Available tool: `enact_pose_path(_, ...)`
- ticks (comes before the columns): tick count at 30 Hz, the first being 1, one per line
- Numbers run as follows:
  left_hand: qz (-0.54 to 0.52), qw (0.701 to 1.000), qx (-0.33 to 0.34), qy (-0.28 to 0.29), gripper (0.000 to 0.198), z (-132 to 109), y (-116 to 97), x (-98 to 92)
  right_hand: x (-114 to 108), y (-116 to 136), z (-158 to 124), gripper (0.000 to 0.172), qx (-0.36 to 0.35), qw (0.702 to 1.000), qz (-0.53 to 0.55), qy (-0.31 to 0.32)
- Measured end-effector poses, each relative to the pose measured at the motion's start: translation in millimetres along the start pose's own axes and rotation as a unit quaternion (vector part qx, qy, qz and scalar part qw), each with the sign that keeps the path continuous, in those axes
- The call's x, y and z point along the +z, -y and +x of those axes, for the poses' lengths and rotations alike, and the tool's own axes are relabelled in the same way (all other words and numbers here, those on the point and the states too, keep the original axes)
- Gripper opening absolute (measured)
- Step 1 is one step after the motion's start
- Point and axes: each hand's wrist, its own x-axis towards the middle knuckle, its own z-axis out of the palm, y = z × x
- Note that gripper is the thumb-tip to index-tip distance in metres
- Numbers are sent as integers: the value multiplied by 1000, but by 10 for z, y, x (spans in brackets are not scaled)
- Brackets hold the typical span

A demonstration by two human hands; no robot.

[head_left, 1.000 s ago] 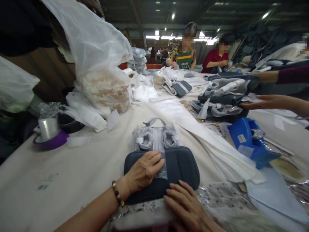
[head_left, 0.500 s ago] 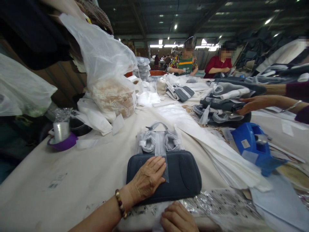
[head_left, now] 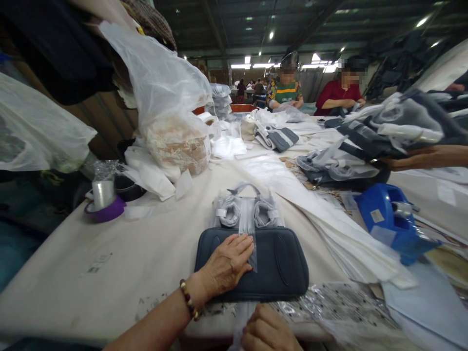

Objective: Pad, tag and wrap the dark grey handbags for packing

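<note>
A dark grey padded piece lies on the cream table right before me, with grey straps in clear plastic beyond it. My left hand rests flat on the pad, fingers spread beside a strip of clear tape. At the table's near edge my right hand is curled, fingers closed on the end of a clear strip that runs up to the pad.
A blue tape dispenser stands to the right. White bags lie across the middle. A big plastic sack and a purple dish with a tape roll are on the left. Another person's arm lifts grey bundles at right.
My right hand slid back off the pad toward me and closed. The person at right raised a stack of grey bundles. My left hand stayed on the pad.
</note>
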Motion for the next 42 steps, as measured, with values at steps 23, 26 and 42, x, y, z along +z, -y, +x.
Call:
enact_pose_path(23,-76,986,55,-139,34,-238,25,132,-56,-929,375,34,237,965,-59,93)
enact_pose_path(26,-77,983,56,-159,30,-280,0,121,-7,-931,370,30,233,967,-69,83)
enact_pose_path(42,75,982,44,-166,28,-289,-174,300,-295,-794,450,14,245,969,-31,20)
